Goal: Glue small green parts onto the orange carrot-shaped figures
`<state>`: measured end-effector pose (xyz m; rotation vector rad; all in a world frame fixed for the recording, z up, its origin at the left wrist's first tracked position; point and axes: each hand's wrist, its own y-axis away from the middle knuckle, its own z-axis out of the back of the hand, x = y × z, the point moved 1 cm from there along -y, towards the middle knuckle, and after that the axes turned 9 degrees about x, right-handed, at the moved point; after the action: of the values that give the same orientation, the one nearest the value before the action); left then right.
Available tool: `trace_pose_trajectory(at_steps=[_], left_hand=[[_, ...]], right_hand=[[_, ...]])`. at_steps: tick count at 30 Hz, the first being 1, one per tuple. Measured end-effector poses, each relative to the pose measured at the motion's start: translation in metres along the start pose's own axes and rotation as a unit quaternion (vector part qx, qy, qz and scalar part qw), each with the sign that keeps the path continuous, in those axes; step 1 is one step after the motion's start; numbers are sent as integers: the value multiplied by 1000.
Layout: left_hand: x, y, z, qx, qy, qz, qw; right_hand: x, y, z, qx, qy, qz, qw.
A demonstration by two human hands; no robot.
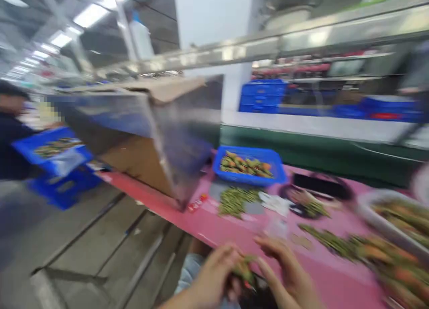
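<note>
The left hand (216, 273) is at the near edge of the pink desk (229, 233), its fingers curled in and pinching a small green piece (244, 271) that shows a red spot at its lower end. The right hand (290, 275) stands just beside it, thumb and fingers spread apart. The thumb points toward the green piece; blur prevents telling whether the two touch.

Beyond the hands, a heap of green pods (233, 202) lies on the desk, partly over a grey sheet (256, 208). Directly behind the heap is a blue tray (234, 177) containing green and orange pieces (246, 165). A crumpled white item (275, 203) lies to the right of the heap, and a small red-and-white item (197, 202) lies to its left.

On the right side of the desk, a green bundle (331, 242) reaches toward a larger pile (398, 266) of green and orange material. Behind that pile is a white-rimmed container (367, 202), holding similar material. A black oblong object (320, 186) lies farther back; its nature cannot be determined.

To the left, an open-fronted box (187, 144) with a brown floor stands on the desk. At the far left, a person in dark clothing (13, 144) is beside a second blue tray (30, 144).
</note>
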<state>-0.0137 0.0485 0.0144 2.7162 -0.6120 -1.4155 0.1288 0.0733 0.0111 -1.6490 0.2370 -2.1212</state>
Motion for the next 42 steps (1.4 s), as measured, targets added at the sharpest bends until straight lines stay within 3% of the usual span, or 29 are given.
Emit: trace_pose_trajectory(at_steps=[4,7,11,13,17,22,26,32,42], left_hand=[[-8,-1,-19,28,85,-20,996],[-20,-3,-25,47,115,8,992],[-13,-4,-30,96,104,24,990],[-7,-5,-29,115,62,-2,991],[-3,-4,-19,101,-78,-72,989],[-11,-1,-15,109,-238,-117,958],[-16,-2,-21,74,-320,-121,937],[-14,-3,-22,81,-397,-119,906],[-15,-6,-17,73,-475,-135,867]], right_hand=[[16,8,5,-51,-4,26,998],[18,6,3,-27,-33,30,999],[20,13,9,-9,-78,12,997],[20,16,14,-5,-101,2,995],[19,17,22,-19,-147,-18,989],[17,19,20,-19,-226,-47,973],[17,21,19,-21,-190,-47,980],[18,20,21,-27,-157,-50,986],[14,19,18,-29,-197,-93,976]])
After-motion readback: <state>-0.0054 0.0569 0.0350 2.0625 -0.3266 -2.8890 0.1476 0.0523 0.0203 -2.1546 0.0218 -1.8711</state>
